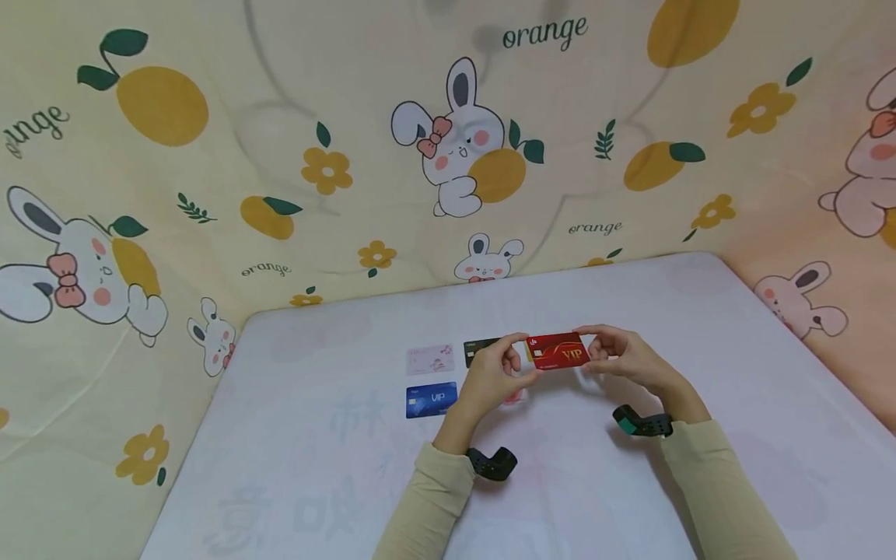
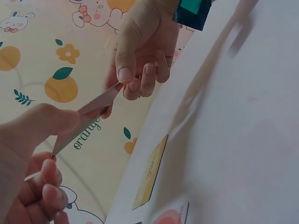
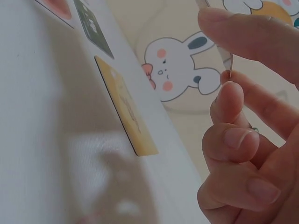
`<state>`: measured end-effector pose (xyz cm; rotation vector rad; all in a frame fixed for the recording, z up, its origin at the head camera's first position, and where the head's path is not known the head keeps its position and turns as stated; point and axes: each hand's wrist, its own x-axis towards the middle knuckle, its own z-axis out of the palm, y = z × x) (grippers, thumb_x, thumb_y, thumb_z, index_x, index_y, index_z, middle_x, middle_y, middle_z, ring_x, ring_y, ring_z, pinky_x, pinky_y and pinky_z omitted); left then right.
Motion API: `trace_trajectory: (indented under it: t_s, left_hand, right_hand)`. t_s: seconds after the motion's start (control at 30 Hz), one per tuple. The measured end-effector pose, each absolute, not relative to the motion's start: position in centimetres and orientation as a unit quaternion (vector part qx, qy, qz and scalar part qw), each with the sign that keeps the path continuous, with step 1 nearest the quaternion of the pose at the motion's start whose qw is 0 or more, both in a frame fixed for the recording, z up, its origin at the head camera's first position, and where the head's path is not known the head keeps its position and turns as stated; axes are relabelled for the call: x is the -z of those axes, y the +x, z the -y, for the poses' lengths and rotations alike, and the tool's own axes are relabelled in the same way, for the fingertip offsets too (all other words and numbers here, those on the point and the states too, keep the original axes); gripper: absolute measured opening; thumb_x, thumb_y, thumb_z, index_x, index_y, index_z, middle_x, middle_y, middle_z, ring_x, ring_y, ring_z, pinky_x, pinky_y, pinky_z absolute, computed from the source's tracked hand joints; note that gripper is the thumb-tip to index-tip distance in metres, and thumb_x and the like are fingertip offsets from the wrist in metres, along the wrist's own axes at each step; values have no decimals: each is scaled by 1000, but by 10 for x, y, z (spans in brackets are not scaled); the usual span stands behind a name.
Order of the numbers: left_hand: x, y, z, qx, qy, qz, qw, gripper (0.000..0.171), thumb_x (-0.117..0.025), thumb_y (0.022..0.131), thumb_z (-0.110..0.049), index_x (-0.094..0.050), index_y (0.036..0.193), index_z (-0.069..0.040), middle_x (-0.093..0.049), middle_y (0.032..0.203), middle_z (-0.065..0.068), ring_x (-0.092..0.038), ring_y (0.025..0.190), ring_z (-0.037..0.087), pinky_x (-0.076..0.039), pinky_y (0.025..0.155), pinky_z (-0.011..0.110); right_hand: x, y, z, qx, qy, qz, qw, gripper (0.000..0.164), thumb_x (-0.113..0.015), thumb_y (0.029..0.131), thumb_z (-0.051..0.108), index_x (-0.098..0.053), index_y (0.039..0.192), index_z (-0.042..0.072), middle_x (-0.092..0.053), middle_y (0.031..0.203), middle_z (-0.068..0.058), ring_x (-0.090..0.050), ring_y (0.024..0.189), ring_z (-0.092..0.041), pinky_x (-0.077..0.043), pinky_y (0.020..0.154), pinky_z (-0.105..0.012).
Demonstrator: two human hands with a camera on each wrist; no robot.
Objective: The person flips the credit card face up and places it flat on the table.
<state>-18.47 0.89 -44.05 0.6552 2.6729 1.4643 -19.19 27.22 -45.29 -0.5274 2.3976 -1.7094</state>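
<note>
A red VIP card (image 1: 560, 351) is held up above the table between both hands. My left hand (image 1: 490, 379) pinches its left edge, thumb against fingers. The right hand (image 1: 625, 359) pinches the opposite edge the same way. From the left wrist the red card (image 2: 88, 114) shows nearly edge-on, stretched between the two hands. Below it a gold card (image 2: 150, 172) lies on the table, mostly covered by the red card in the head view. Partly behind my left hand are a dark green card (image 1: 478, 351) and a card with a red pattern (image 1: 516, 397).
To the left of these lie a pale pink card (image 1: 430, 359) and a blue VIP card (image 1: 430, 400). A white cloth with faint characters covers the table (image 1: 315, 459). A curtain (image 1: 392, 179) printed with rabbits and oranges hangs behind it. Each wrist wears a black band.
</note>
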Motion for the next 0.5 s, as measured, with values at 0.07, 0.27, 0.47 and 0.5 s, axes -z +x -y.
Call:
trace_trajectory:
  t_s: [0.07,0.27,0.47,0.5]
  left_hand:
    - [440,-185,-9,-465,208,-861,13,55,-78,80,-27,-58,130,-15,-55,77,1,-42,65,2,-34,57,13]
    - [442,-184,-9,-445,204,-872,19,56,-78,80,-29,-58,131,-17,-57,75,1,-42,63,2,-34,57,14]
    - [446,-184,-9,-432,200,-879,28,56,-77,81,-30,-57,132,-18,-55,71,-2,-40,58,1,-33,54,13]
    - [447,-184,-9,-432,198,-879,31,56,-77,81,-30,-56,133,-18,-54,71,-2,-40,57,0,-33,54,13]
  right_hand:
    - [452,-192,-272,565,-177,-803,73,56,-71,80,-1,-47,130,-9,-54,76,11,-49,68,-2,-41,58,-22]
    - [452,-193,-273,550,-171,-814,80,57,-73,80,2,-48,130,-7,-51,74,11,-48,68,-3,-39,57,-23]
    - [453,-193,-273,548,-170,-815,83,57,-74,79,1,-49,129,-6,-51,74,10,-47,66,-2,-39,56,-23]
    - [453,-193,-273,548,-170,-815,83,56,-74,79,1,-49,129,-6,-51,74,10,-47,66,-2,-39,56,-23]
